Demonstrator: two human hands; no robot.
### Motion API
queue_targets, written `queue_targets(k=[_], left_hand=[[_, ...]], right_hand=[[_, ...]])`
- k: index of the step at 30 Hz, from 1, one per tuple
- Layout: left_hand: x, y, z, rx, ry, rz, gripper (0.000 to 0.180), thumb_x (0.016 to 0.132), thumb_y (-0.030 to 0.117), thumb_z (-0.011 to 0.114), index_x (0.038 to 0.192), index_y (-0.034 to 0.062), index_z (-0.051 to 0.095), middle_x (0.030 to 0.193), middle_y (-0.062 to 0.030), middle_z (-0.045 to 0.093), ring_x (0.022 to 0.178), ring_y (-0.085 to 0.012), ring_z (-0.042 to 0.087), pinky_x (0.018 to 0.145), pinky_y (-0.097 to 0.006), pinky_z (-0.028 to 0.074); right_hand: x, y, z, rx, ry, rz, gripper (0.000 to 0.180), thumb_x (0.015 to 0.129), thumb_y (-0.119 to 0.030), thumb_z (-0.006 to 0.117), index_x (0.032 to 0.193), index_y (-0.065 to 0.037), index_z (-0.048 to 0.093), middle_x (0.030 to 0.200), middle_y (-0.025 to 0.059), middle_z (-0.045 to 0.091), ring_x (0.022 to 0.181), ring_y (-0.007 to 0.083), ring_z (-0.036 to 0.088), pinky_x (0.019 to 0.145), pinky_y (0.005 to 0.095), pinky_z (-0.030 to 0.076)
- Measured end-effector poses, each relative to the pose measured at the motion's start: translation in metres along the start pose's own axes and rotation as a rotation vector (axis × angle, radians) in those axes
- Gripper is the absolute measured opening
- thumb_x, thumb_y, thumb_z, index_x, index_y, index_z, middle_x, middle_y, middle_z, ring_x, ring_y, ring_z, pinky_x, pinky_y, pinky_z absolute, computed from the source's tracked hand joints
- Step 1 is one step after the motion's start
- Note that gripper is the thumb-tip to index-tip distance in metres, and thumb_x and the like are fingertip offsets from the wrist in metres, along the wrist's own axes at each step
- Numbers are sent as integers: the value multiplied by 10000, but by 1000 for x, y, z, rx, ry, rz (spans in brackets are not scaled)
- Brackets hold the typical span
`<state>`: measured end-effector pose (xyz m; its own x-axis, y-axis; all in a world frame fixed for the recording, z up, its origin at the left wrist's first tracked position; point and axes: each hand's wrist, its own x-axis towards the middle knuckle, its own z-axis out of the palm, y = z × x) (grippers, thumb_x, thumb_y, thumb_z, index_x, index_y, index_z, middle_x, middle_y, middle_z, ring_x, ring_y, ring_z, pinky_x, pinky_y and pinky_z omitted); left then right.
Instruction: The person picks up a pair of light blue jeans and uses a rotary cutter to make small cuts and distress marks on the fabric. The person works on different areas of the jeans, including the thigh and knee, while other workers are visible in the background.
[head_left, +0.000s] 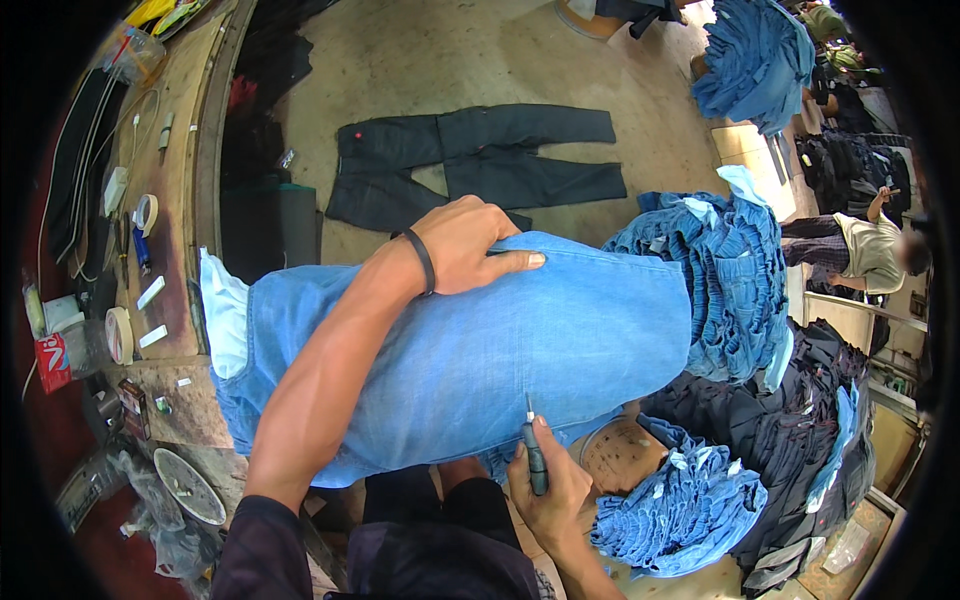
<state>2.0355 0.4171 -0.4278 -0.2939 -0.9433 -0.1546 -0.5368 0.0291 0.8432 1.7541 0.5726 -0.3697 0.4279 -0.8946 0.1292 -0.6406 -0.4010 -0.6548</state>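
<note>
A pair of light-blue denim trousers (420, 370) stretches across the space before me, its pale lining or pocket cloth showing at the left end. My left hand (475, 245) grips the garment's far edge, thumb on top and fingers folded over. In my right hand (550, 485) is a small tool (537, 462) with a dark grey-green handle and a thin metal tip; its exact kind is unclear. The tip points at the denim near its lower edge, by a seam line. Whether it touches the cloth I cannot tell.
Dark trousers (480, 160) lie flat beyond the denim. On the right stand jeans piles (710, 280), a lower denim bundle (680, 505) and dark garments (800, 430). A wooden bench (185, 200) at left carries tape rolls (118, 335) and small tools. Another person (870, 250) stands far right.
</note>
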Motion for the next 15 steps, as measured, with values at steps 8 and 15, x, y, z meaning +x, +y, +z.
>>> queue_targets(k=[8, 15], left_hand=[[0, 1, -1, 6, 20, 36, 488, 1012, 437, 690, 905, -32, 776, 728, -280, 656, 620, -434, 619, 606, -466, 479], [-1, 0, -1, -7, 32, 35, 478, 1007, 420, 695, 865, -32, 764, 718, -284, 642, 607, -436, 615, 596, -469, 477]], right_hand=[[53, 16, 17, -63, 13, -32, 431, 863, 27, 777, 1278, 93, 683, 1058, 260, 778, 788, 295, 796, 690, 339, 618], [64, 17, 26, -72, 105, -147, 487, 834, 26, 786, 1312, 52, 698, 794, 127, 717, 538, 194, 631, 512, 317, 504]])
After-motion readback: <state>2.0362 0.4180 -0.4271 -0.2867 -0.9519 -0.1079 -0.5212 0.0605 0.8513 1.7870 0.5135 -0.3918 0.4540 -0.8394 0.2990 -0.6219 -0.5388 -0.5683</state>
